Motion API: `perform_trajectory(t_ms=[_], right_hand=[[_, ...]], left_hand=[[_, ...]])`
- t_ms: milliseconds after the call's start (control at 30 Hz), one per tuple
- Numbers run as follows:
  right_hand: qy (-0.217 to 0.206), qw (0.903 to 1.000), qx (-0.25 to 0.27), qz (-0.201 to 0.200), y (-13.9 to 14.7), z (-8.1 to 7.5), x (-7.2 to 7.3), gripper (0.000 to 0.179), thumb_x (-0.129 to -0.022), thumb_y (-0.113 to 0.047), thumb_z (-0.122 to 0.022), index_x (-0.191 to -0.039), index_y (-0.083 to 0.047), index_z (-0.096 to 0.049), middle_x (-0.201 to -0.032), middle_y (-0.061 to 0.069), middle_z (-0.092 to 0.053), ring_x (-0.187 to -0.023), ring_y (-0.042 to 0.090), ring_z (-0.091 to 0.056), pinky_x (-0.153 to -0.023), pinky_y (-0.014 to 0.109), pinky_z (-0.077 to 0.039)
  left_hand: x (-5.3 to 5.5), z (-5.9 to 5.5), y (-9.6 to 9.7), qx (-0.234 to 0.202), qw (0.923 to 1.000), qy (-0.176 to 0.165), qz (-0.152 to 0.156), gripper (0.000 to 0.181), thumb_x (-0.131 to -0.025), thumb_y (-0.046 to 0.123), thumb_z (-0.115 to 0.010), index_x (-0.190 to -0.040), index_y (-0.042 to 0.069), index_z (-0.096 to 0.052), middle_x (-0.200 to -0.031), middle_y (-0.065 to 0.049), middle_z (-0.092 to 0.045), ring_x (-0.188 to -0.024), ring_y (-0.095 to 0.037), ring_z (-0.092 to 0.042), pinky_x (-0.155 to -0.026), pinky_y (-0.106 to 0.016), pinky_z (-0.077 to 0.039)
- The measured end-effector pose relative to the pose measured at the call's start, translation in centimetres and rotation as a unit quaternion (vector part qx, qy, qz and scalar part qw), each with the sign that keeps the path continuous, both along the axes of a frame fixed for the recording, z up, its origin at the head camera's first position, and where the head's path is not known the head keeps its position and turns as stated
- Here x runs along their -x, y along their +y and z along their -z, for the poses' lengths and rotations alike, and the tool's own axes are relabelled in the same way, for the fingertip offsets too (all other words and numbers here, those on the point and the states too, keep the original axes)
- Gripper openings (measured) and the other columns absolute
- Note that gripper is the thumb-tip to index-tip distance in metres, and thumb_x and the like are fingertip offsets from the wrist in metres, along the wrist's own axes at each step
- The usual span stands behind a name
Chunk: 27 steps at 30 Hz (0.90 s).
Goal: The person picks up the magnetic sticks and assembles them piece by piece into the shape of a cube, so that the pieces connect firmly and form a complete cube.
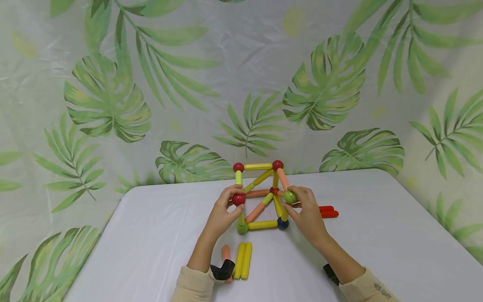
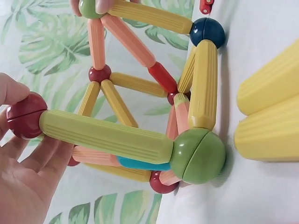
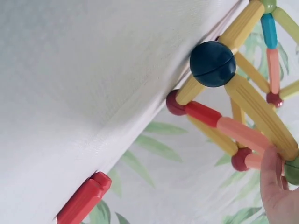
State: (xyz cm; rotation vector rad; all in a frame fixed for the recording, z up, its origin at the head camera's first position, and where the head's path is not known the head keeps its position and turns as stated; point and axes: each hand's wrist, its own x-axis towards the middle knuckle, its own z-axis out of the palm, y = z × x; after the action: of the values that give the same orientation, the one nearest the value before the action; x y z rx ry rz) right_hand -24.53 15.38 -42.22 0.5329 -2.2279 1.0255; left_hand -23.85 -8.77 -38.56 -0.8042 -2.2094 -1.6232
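A box-shaped frame of magnetic rods and balls stands on the white-covered table, with slanted rods across its sides. My left hand (image 1: 222, 213) pinches the dark red ball (image 1: 238, 199) at its upper front left corner; a light green rod (image 2: 107, 137) runs from that ball down to a green ball (image 2: 198, 156). At the upper front right, fingers of my right hand (image 1: 308, 214) grip another green ball (image 1: 290, 197). Below it, a yellow rod (image 3: 261, 114) leads to the dark blue ball (image 3: 212, 64). A yellow rod (image 1: 263, 225) joins the two lower front balls.
Two yellow rods (image 1: 242, 261) lie side by side in front of the frame. Left of them is a peach rod (image 1: 226, 252), partly covered by the black left wrist strap (image 1: 222, 269). Red rods (image 1: 329, 214) lie beyond my right hand. A leaf-printed cloth (image 1: 256, 75) hangs behind the table.
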Motion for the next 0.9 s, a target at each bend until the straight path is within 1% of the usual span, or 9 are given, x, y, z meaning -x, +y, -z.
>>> perform_trajectory(t_ms=[100,200,333,433,533,667,767,833,900], right_hand=[[0.022,0.9996,-0.014,0.012,0.1,-0.3,-0.5,0.057,-0.069,-0.007,-0.078,-0.118,-0.006,-0.048,-0.113,0.013,-0.041,-0.100,0.023,-0.045,-0.080,0.036,-0.046],[0.047,0.9988,-0.016,-0.002,0.0,-0.9,-1.4,0.061,-0.069,-0.010,-0.078,-0.120,-0.005,-0.046,-0.119,0.014,-0.038,-0.110,0.026,-0.038,-0.090,0.031,-0.039],[0.065,0.9939,-0.028,-0.085,-0.7,-1.5,-3.0,0.057,-0.073,-0.013,-0.075,-0.121,-0.004,-0.045,-0.125,0.012,-0.040,-0.114,0.026,-0.039,-0.095,0.020,-0.033],[0.032,0.9841,-0.072,-0.159,-1.7,-1.3,-4.0,0.053,-0.076,-0.019,-0.073,-0.121,-0.007,-0.047,-0.124,0.006,-0.043,-0.113,0.021,-0.042,-0.093,0.024,-0.037],[-0.050,0.9619,-0.140,-0.229,-2.7,-0.8,-4.6,0.048,-0.078,-0.022,-0.071,-0.120,-0.014,-0.049,-0.123,-0.002,-0.045,-0.113,0.015,-0.042,-0.092,0.029,-0.040],[-0.154,0.9114,-0.237,-0.299,-3.8,0.4,-4.5,0.044,-0.080,-0.021,-0.069,-0.120,-0.019,-0.051,-0.125,-0.005,-0.047,-0.116,0.014,-0.041,-0.093,0.034,-0.038],[-0.190,0.8796,-0.292,-0.324,-4.4,1.4,-4.1,0.045,-0.079,-0.019,-0.070,-0.120,-0.020,-0.053,-0.125,-0.004,-0.048,-0.115,0.016,-0.042,-0.094,0.035,-0.038],[-0.192,0.8654,-0.319,-0.335,-4.7,1.9,-3.9,0.046,-0.078,-0.018,-0.070,-0.120,-0.021,-0.054,-0.126,-0.003,-0.049,-0.116,0.017,-0.042,-0.095,0.035,-0.037],[-0.183,0.8559,-0.342,-0.342,-4.9,2.3,-3.8,0.046,-0.078,-0.017,-0.070,-0.120,-0.022,-0.054,-0.125,-0.003,-0.048,-0.115,0.017,-0.042,-0.095,0.036,-0.037]], left_hand=[[0.0,0.1,0.0,0.000,0.9999,-0.011,-0.006,0.029,-0.080,-0.010,-0.057,-0.108,-0.003,-0.052,-0.125,-0.017,-0.045,-0.103,-0.025,-0.050,-0.087,-0.037,-0.044],[0.0,0.2,0.0,0.004,0.9998,-0.017,-0.009,0.029,-0.081,-0.009,-0.057,-0.108,-0.002,-0.051,-0.126,-0.016,-0.045,-0.103,-0.025,-0.050,-0.086,-0.038,-0.044],[0.0,0.2,-0.1,0.008,0.9997,-0.024,-0.004,0.029,-0.082,-0.008,-0.057,-0.110,-0.001,-0.051,-0.128,-0.017,-0.043,-0.101,-0.024,-0.050,-0.084,-0.040,-0.044],[0.0,0.2,-0.3,0.008,0.9997,-0.023,0.004,0.030,-0.083,-0.007,-0.057,-0.111,-0.002,-0.050,-0.128,-0.017,-0.042,-0.101,-0.025,-0.050,-0.084,-0.041,-0.044],[0.0,0.2,-0.6,0.005,0.9997,-0.020,0.011,0.030,-0.084,-0.006,-0.057,-0.112,-0.005,-0.050,-0.129,-0.017,-0.042,-0.102,-0.027,-0.051,-0.084,-0.042,-0.044],[0.0,0.2,-0.9,0.005,0.9995,-0.022,0.020,0.030,-0.084,-0.005,-0.056,-0.114,-0.006,-0.049,-0.130,-0.018,-0.041,-0.104,-0.029,-0.050,-0.084,-0.043,-0.044],[0.0,0.2,-1.1,0.006,0.9992,-0.028,0.027,0.031,-0.085,-0.005,-0.056,-0.115,-0.005,-0.048,-0.131,-0.019,-0.040,-0.105,-0.029,-0.050,-0.083,-0.042,-0.044],[0.1,0.2,-1.2,0.008,0.9990,-0.033,0.030,0.032,-0.085,-0.005,-0.056,-0.115,-0.005,-0.048,-0.132,-0.019,-0.039,-0.104,-0.028,-0.050,-0.082,-0.041,-0.044],[0.1,0.2,-1.2,0.008,0.9988,-0.037,0.032,0.032,-0.085,-0.004,-0.056,-0.116,-0.004,-0.047,-0.132,-0.018,-0.039,-0.104,-0.027,-0.050,-0.082,-0.041,-0.044]])
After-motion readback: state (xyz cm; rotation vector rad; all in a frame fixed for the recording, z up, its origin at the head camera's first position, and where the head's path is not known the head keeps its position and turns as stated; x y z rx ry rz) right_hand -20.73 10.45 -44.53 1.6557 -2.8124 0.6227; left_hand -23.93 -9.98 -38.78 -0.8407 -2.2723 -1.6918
